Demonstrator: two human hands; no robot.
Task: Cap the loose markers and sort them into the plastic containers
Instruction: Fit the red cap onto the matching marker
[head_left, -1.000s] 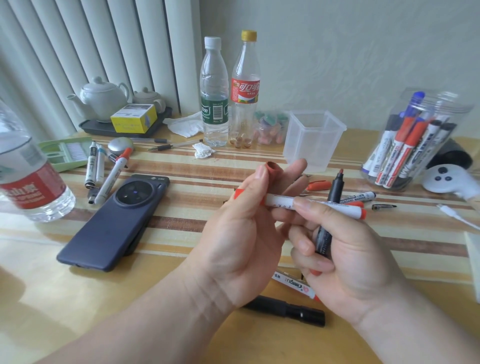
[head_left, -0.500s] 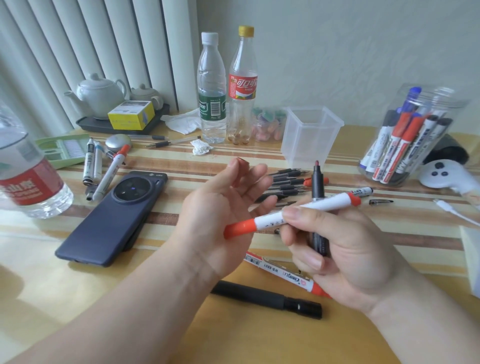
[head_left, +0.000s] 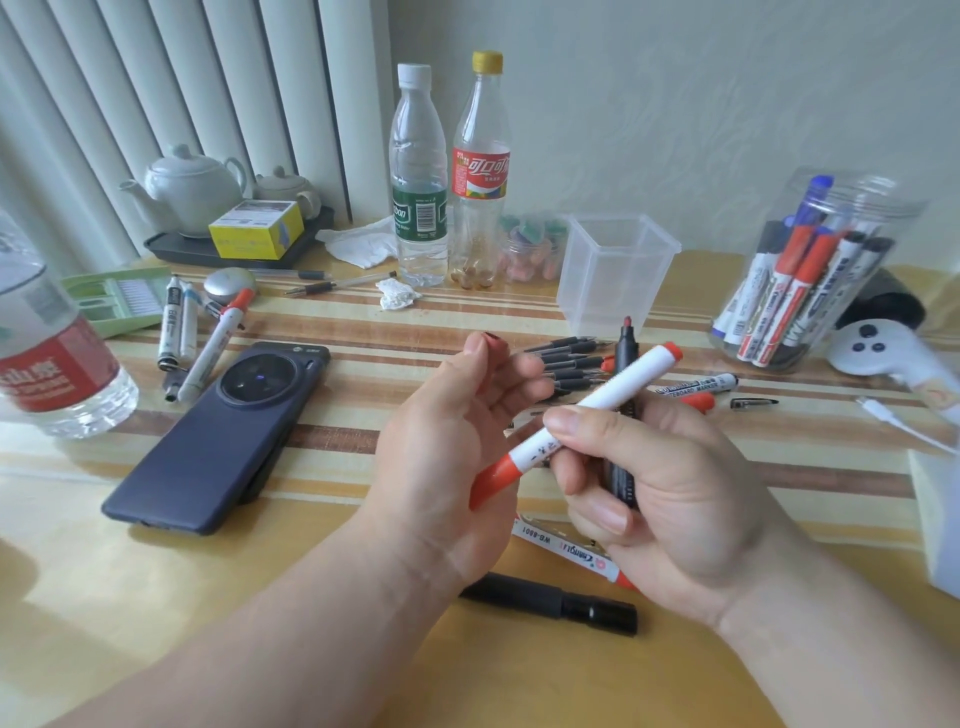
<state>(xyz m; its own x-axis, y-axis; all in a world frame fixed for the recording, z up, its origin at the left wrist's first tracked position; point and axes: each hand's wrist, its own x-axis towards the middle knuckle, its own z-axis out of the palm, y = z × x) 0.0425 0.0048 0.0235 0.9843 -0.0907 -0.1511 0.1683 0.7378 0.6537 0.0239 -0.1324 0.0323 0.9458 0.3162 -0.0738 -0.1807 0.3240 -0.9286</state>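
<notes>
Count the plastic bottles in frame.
3. A red-label bottle at the frame's left edge, partly cropped; a green-label bottle and a yellow-capped bottle side by side at the back by the wall. None looks hidden.

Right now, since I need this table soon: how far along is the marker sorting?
Done: the round jar holds a batch of capped markers. In hand: the right hand grips a capped white marker and an uncapped black marker; the left hand pinches a dark cap. Left: the square container is empty, and loose markers lie by the phone.
</notes>
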